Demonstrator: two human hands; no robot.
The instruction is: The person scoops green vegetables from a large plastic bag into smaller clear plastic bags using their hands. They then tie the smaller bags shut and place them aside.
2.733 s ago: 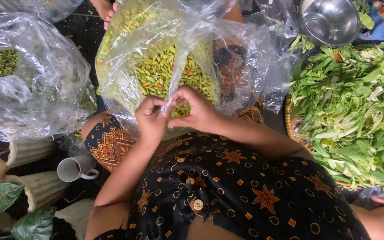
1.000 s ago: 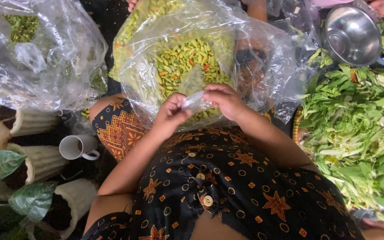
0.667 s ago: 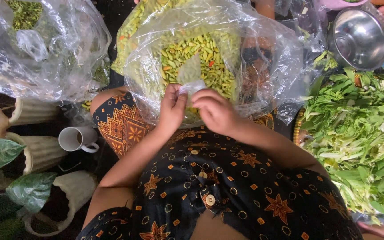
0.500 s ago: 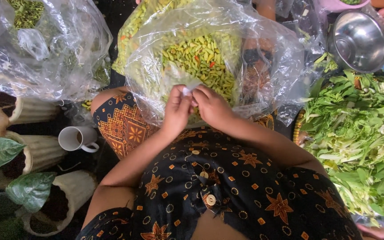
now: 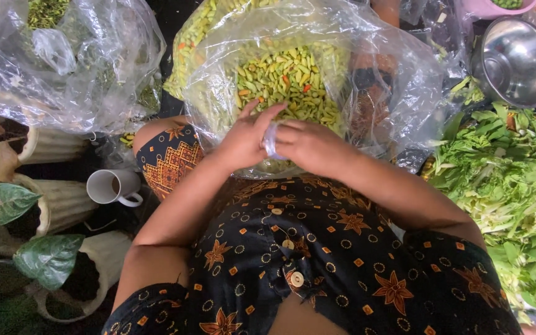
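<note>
Chillies, mostly green with a few orange and red ones, fill the large clear bag that sits straight ahead of the person and leans against the patterned knee. Its mouth gapes upward towards the camera, with the near rim sagging over the lap. The pods lie heaped every way, so they share no long axis. To the right, well apart from the hands, spreads a pile of leafy greens. A second clear bag is crumpled on the left, and a steel bowl stands at the upper right. A white cup lies on its side by the left knee.

Both hands meet at the big bag's near rim. The left hand has two fingers stretched up and the rest closed. The right hand is curled, knuckles up. Between them they pinch a small plastic piece, a pale, bunched bit of film. It stands roughly upright between the fingertips, its longer side running away from the body, though most of it is hidden.

The work in hand looks like fine fingering of this film, rubbing or twisting it, rather than scooping chillies. Any further handling would, I judge, need a steady pinch from both thumbs, since thin film slips and clings.
</note>
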